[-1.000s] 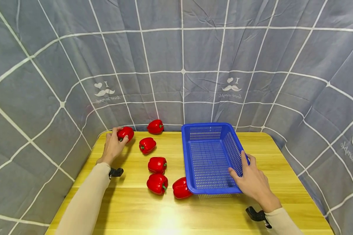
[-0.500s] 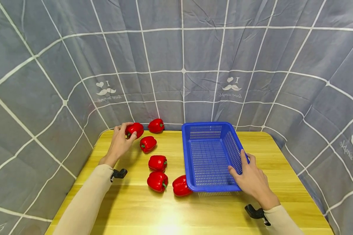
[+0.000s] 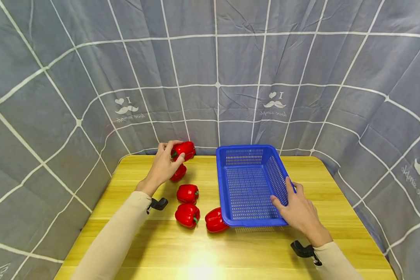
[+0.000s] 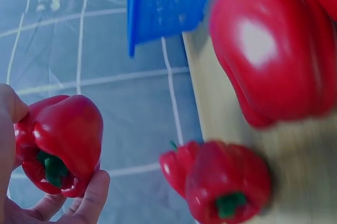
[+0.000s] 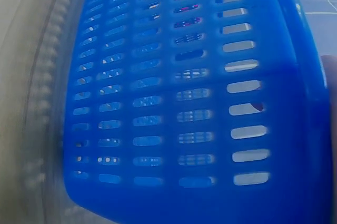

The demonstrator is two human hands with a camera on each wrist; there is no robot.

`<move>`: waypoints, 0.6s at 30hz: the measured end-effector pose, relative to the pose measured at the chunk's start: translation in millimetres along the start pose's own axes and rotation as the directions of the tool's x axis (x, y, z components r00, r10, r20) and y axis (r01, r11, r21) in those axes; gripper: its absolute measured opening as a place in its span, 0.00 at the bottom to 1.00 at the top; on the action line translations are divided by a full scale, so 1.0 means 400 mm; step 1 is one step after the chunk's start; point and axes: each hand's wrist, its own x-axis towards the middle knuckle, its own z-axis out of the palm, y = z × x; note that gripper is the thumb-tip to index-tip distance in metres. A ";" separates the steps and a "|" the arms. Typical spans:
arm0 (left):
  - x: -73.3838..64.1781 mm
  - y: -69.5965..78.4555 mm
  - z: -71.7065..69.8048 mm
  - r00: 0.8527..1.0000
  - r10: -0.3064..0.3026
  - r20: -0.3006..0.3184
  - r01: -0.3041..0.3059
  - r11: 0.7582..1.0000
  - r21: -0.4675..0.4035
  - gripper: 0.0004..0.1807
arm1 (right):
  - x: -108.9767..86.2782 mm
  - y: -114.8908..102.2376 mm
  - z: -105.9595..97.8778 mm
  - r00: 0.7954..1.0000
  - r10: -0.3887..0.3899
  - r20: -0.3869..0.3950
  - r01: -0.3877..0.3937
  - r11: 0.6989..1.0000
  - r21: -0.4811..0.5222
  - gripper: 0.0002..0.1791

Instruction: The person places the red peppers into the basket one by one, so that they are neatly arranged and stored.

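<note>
My left hand holds a glossy red bell pepper by its sides, thumb and fingers round it, near the far edge of the table. In the left wrist view its green stem faces the palm side. In the head view it largely hides another pepper behind it and overlaps the pepper just below. My right hand grips the right rim of a blue slotted plastic basket, thumb on the inner side. The right wrist view is filled by the basket's slotted wall.
Two red peppers, an upper one and a lower one, lie left of the basket. Another pepper lies at its front left corner, partly covered by it. A grey gridded curtain surrounds the wooden table.
My left hand has lifted the bell pepper from the far left and carried it right, over the other peppers there. My right hand stays on the basket, which has hardly moved.
</note>
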 end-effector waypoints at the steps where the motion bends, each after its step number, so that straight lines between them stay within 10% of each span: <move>1: 0.003 0.011 0.008 1.000 0.011 0.001 -0.012 1.000 0.012 0.27 | 0.000 0.002 0.000 1.000 -0.005 -0.005 0.005 1.000 0.003 0.59; 18: 0.059 0.171 0.149 0.991 0.077 0.108 -0.074 0.997 -0.030 0.29 | -0.003 0.013 0.004 0.998 -0.043 -0.036 0.044 0.999 0.014 0.57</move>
